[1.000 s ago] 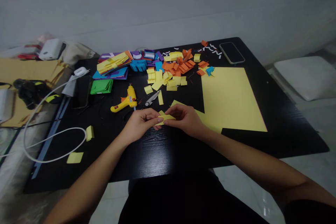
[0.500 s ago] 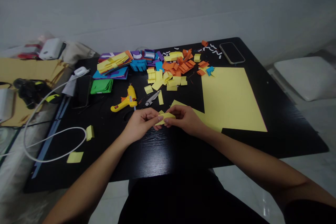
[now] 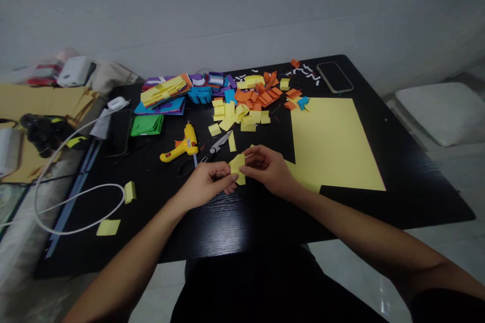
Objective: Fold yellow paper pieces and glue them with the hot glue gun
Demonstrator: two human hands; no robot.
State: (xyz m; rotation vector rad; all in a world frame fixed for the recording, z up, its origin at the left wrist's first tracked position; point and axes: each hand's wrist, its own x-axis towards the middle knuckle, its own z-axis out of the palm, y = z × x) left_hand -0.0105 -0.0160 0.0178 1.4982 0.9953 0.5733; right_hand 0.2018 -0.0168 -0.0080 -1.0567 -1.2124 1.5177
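Observation:
Between my two hands, just above the black table, is a small piece of yellow paper [image 3: 238, 165], held upright. My left hand [image 3: 208, 181] pinches its lower left side between thumb and fingers. The thumb and fingers of my right hand [image 3: 268, 169] close on its right edge. Beyond my left hand lie scissors [image 3: 220, 144] with grey blades and a yellow glue gun [image 3: 183, 145]. A heap of yellow paper pieces [image 3: 248, 120] lies farther back. To the right, a large yellow sheet [image 3: 337, 141] spreads flat, partly covered by my right hand and forearm.
Orange folded pieces [image 3: 257, 95], blue pieces [image 3: 200, 94] and a green paper stack [image 3: 147, 124] lie along the back. A phone [image 3: 335, 76] rests at the far right. A white cable [image 3: 76, 194] loops over the left side. A pale stool [image 3: 439, 112] stands right of the table.
The yellow paper piece has turned in my fingers from lying sideways to standing upright. Both hands have shifted only slightly; the table's other things stay put.

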